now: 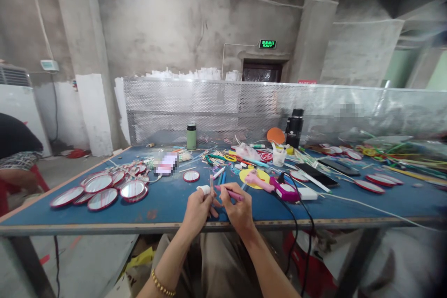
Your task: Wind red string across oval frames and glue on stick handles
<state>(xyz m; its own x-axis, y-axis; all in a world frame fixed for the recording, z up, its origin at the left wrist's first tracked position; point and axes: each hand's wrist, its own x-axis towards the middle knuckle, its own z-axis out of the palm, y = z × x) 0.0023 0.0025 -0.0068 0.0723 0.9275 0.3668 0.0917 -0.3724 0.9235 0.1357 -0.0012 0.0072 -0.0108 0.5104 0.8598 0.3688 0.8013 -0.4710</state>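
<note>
Both my hands are together at the near edge of the blue worktable (pixel 167 205). My left hand (pixel 199 207) has a white wrap on its thumb and pinches a thin upright stick (pixel 211 182). My right hand (pixel 237 207) is closed around a pink pen-like stick (pixel 228 192) that points left toward the left hand. A few blue and pink sticks (pixel 221 176) lie just beyond my fingers. A gold bracelet sits on my left wrist.
Several round red-rimmed mirrors (pixel 104 188) lie at the left. A pink glue gun (pixel 284 191) with black cord, phones (pixel 316 174), a green flask (pixel 191 137) and a black flask (pixel 294 128) stand beyond. A perforated metal screen (pixel 244 102) backs the table. Another person (pixel 16 158) sits far left.
</note>
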